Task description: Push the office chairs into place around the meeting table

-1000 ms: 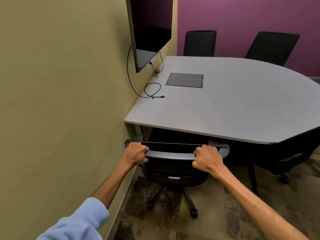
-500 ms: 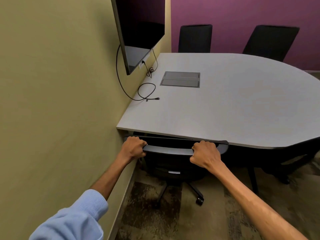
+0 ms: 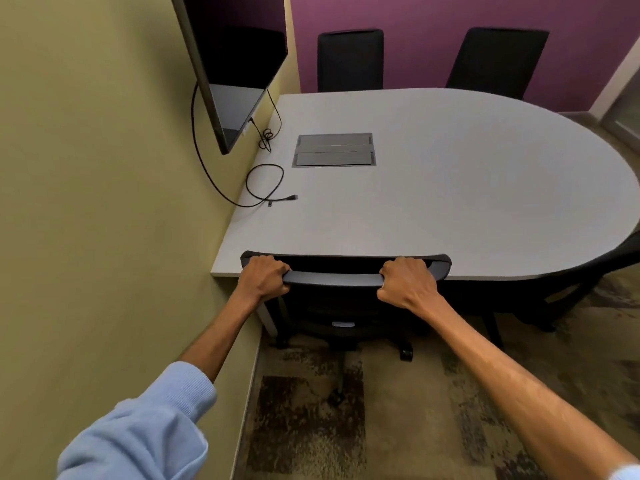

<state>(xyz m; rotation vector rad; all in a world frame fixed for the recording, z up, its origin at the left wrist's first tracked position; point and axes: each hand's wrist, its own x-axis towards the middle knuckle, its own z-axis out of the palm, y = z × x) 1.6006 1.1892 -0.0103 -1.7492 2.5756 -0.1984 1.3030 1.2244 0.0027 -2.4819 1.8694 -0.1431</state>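
Note:
A black office chair [image 3: 334,278] stands at the near edge of the grey meeting table [image 3: 467,188], its backrest top touching or just over the table edge and its seat hidden beneath. My left hand [image 3: 265,277] grips the left end of the backrest's top rail. My right hand [image 3: 407,284] grips the right end. Two more black chairs [image 3: 349,58] [image 3: 498,60] stand at the far side against the purple wall. Another dark chair [image 3: 588,282] sits partly under the table at the right.
An olive wall runs close along the left, carrying a dark screen [image 3: 235,64]. A black cable [image 3: 263,188] loops on the table near a grey socket hatch [image 3: 334,150]. Patterned carpet [image 3: 381,410] lies under me.
The chair has rolled forward under the table with both hands on its backrest. Its top rail now reaches the table edge, and I have stepped closer.

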